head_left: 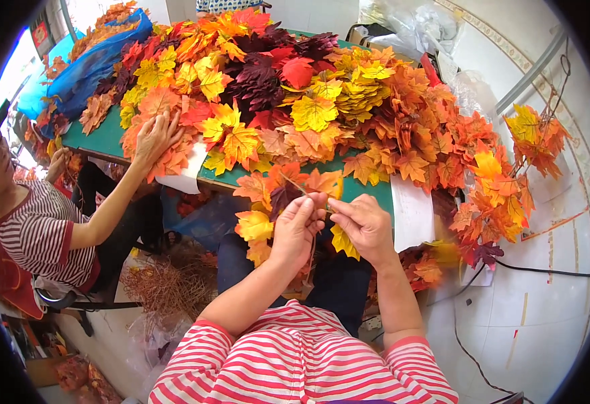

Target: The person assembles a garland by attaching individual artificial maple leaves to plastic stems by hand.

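Note:
Over my lap, at the table's near edge, my left hand (298,225) is closed in a pinch on the thin stem of an artificial maple leaf garland (254,226). Its orange, yellow and dark maroon leaves hang around and left of that hand. Close by on the right, my right hand (363,225) pinches the same stem between thumb and forefinger; the fingertips nearly meet the left ones. A yellow leaf (343,244) hangs just below the right hand. The exact join between the fingers is too small to make out.
Heaps of artificial leaves (355,94) cover the green table (103,138). A co-worker in a striped shirt (42,219) sits at left, one hand (157,138) on orange leaves. Brown stems (167,283) lie piled on the floor. Finished-looking leaf strands (497,195) hang at right; a black cable (544,271) runs there.

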`<state>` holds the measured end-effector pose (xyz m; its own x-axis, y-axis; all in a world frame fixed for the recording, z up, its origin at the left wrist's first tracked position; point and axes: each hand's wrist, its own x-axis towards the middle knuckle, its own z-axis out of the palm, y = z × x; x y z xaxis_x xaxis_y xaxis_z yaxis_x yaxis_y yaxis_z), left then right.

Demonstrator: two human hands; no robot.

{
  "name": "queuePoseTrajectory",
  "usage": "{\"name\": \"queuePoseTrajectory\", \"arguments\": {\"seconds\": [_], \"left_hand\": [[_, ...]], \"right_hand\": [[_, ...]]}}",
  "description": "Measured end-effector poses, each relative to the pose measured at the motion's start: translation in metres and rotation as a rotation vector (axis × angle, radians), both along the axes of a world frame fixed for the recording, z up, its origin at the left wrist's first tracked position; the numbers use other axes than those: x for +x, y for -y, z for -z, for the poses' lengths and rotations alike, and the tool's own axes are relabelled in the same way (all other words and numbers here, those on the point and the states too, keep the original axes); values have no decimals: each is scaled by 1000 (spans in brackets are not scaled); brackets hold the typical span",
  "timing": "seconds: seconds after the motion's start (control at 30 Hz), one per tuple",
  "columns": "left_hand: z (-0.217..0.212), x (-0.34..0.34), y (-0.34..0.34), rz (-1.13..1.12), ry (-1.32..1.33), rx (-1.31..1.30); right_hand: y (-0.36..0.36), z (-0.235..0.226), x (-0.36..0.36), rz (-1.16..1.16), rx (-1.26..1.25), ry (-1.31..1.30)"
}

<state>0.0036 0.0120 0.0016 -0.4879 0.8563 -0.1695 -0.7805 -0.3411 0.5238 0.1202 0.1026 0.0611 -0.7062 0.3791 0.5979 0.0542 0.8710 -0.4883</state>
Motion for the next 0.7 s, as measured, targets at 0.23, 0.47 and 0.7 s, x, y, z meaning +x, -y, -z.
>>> {"name": "queuePoseTrajectory", "arguments": {"seconds": [0.23,0.47,0.7], "left_hand": [[0,6,3,81,-44,-12],[0,-5,7,206,69,-30],[2,-13,9,231,146,55]], "right_hand": [[3,12,-1,-2,-414,68],[5,21,-1,48,-735,-95],[12,15,0,121,-386,-116]]}}
